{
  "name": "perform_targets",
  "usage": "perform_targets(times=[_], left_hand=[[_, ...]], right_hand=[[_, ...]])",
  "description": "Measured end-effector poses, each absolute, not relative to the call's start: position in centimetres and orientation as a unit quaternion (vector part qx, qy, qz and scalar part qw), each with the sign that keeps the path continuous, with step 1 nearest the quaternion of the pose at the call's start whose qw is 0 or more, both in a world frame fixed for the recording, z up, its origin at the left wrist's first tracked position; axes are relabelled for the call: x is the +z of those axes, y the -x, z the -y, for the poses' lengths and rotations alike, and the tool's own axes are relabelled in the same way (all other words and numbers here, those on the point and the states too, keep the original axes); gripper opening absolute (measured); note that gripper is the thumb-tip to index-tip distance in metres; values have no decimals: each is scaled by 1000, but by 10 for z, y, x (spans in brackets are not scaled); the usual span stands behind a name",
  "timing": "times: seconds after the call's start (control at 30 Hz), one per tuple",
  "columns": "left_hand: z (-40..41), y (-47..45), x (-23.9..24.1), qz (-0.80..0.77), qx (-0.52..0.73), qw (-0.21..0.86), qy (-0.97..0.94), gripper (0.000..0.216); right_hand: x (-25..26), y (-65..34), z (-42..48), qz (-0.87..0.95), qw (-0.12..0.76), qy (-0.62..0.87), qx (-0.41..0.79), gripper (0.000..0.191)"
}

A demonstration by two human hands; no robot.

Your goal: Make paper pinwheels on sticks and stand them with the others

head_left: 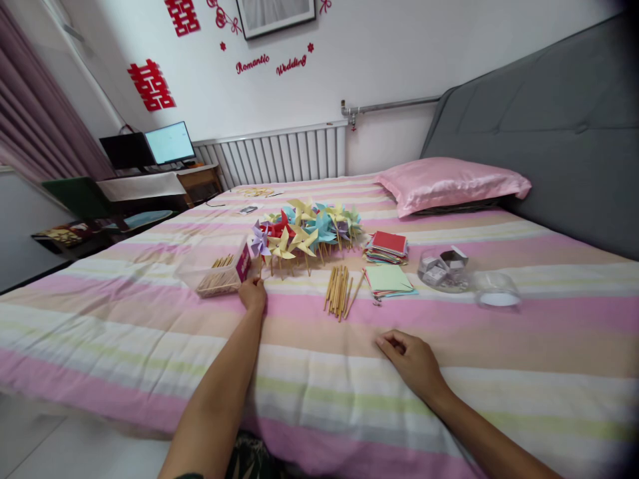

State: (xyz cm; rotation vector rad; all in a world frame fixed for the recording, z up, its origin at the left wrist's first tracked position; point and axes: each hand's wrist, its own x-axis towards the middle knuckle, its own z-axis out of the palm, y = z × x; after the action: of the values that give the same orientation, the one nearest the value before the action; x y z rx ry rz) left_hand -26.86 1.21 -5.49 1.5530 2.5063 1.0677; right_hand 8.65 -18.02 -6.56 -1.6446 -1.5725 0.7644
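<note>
My left hand (253, 293) is closed on the stick of a purple pinwheel (260, 239), at the front left of a cluster of paper pinwheels (304, 229) in yellow, blue, red and purple. Just left of it lies a clear plastic box (200, 269) with thin sticks inside. My right hand (412, 359) rests on the striped bedspread, fingers curled, with nothing visible in them. Between and beyond my hands lie a bundle of wooden sticks (338, 293), a stack of pale green paper squares (389, 279) and a red-topped paper stack (387, 246).
Right of the paper are a clear round container (444, 269) with small boxes and a roll of clear tape (496, 293). A pink pillow (452, 183) lies by the grey headboard (539, 126). Small metal bits (377, 301) sit before the green paper. A desk with monitors stands back left.
</note>
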Motion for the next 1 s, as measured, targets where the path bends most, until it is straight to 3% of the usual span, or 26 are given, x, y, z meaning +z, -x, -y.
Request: perform_targets(times=[1.0], left_hand=[[-17, 271, -54, -806, 344, 6, -482, 28]], right_hand=[[-65, -87, 179, 608, 368, 636, 301, 31]])
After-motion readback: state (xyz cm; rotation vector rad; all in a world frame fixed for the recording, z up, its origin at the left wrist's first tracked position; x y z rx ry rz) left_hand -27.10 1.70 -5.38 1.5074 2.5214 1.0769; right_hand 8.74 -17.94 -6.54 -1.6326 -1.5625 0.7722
